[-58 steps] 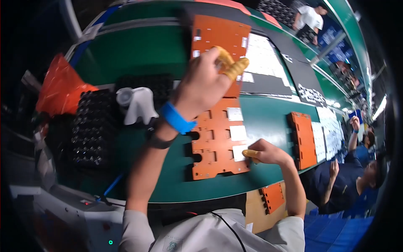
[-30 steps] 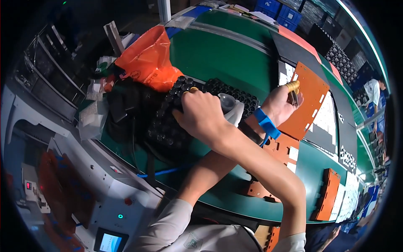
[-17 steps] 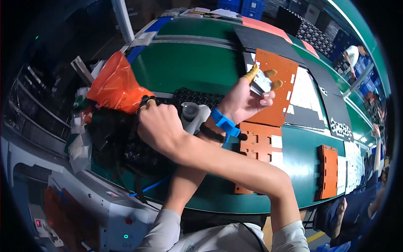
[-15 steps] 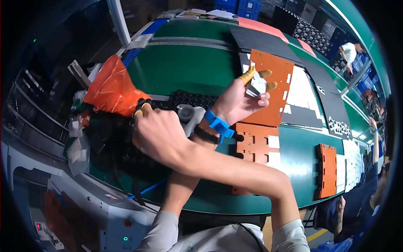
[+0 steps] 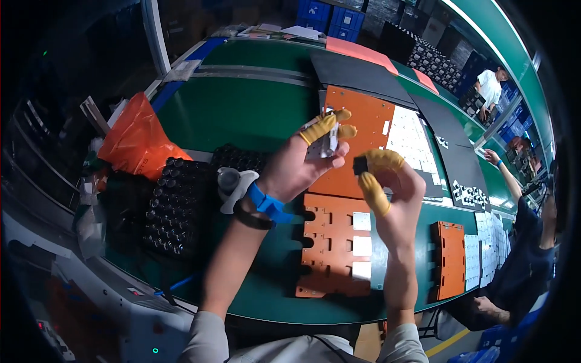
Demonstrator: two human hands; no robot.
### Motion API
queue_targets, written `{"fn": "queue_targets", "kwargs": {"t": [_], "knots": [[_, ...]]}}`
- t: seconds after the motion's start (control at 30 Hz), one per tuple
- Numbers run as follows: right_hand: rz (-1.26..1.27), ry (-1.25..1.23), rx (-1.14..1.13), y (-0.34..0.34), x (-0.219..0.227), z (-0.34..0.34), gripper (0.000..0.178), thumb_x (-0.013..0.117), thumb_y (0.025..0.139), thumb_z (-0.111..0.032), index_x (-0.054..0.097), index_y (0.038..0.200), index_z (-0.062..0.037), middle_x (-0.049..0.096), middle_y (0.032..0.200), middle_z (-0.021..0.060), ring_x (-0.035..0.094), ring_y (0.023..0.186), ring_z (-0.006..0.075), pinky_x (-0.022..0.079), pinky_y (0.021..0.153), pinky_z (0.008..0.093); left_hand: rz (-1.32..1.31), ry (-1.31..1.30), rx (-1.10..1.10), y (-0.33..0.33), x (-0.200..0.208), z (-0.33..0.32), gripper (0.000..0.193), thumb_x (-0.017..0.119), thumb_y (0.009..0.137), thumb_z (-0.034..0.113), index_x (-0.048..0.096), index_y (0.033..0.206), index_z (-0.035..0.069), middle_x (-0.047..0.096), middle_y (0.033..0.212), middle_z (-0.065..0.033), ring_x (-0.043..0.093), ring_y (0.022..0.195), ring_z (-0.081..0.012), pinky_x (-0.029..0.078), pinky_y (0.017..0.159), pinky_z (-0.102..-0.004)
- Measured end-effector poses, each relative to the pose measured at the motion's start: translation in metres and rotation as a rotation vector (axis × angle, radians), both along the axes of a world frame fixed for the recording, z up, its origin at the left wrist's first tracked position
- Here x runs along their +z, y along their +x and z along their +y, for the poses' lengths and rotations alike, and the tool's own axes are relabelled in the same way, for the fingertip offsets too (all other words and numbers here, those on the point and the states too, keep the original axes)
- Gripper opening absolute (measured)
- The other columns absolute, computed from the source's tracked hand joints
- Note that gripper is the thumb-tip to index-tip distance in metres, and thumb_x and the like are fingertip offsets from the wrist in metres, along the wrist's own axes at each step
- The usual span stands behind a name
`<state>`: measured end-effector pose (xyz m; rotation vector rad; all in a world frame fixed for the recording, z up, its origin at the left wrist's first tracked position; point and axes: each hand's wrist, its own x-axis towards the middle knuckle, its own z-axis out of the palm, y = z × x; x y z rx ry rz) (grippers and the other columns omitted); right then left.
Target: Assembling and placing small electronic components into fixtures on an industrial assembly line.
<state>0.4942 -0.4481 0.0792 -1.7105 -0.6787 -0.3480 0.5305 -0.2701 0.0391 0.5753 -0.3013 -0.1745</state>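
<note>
Above the orange panel [image 5: 348,248], the right hand [image 5: 390,187] has left the black tray [image 5: 175,206], now pinching a small black part [image 5: 361,164]; the left hand [image 5: 302,163] still grips a grey piece [image 5: 324,144].

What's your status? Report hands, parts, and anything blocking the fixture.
Left hand pinching small grey part. Right hand pinching small black piece. Both raised above orange fixture plate; nothing between hands and plate.

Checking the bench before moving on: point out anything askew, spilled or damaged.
Nothing stands out. The orange slotted panels lie flat on the green table; the left hand holds a small white part, the right hand a small black piece.
</note>
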Motion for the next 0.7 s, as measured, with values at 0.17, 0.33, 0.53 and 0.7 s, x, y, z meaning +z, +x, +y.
{"fn": "queue_targets", "kwargs": {"t": [0.17, 0.33, 0.53, 0.7], "knots": [[0.266, 0.129, 0.105, 0.043, -0.020, -0.014, 0.018, 0.069, 0.091, -0.011, 0.068, 0.100, 0.0045, 0.066, 0.079, 0.0026, 0.055, 0.066, 0.0056, 0.042, 0.057, 0.0214, -0.042, 0.249, 0.075, -0.001, -0.003, -0.019, 0.049, 0.040, 0.107, 0.043, 0.056, 0.130, 0.004, 0.063, 0.091, -0.0059, 0.055, 0.063, -0.0130, 0.041, 0.052, -0.0277], [0.356, 0.145, 0.122, 0.060, -0.025, -0.019, 0.020, 0.068, 0.093, -0.015, 0.069, 0.097, 0.0045, 0.063, 0.072, 0.0018, 0.051, 0.061, 0.0054, 0.039, 0.054, 0.0220, 0.035, 0.370, 0.203, 0.001, -0.013, -0.032, 0.051, 0.038, 0.107, 0.046, 0.057, 0.130, 0.005, 0.057, 0.082, -0.0013, 0.043, 0.057, -0.0078, 0.033, 0.052, -0.0252], [0.445, 0.078, 0.118, 0.072, -0.026, -0.027, 0.025, 0.070, 0.094, -0.019, 0.069, 0.096, 0.0052, 0.063, 0.070, 0.0019, 0.051, 0.058, 0.0053, 0.040, 0.053, 0.0222, -0.174, 0.499, 0.282, 0.005, -0.021, -0.039, 0.047, 0.040, 0.108, 0.041, 0.051, 0.136, 0.005, 0.055, 0.081, 0.0005, 0.043, 0.058, -0.0065, 0.037, 0.053, -0.0231], [0.512, 0.071, 0.164, 0.075, -0.022, -0.026, 0.028, 0.069, 0.094, -0.023, 0.069, 0.096, 0.0050, 0.064, 0.071, 0.0025, 0.053, 0.057, 0.0043, 0.042, 0.051, 0.0208, -0.245, 0.596, 0.331, 0.005, -0.023, -0.041, 0.043, 0.038, 0.109, 0.038, 0.051, 0.137, 0.007, 0.054, 0.079, 0.0012, 0.049, 0.061, -0.0058, 0.039, 0.054, -0.0209]]}}
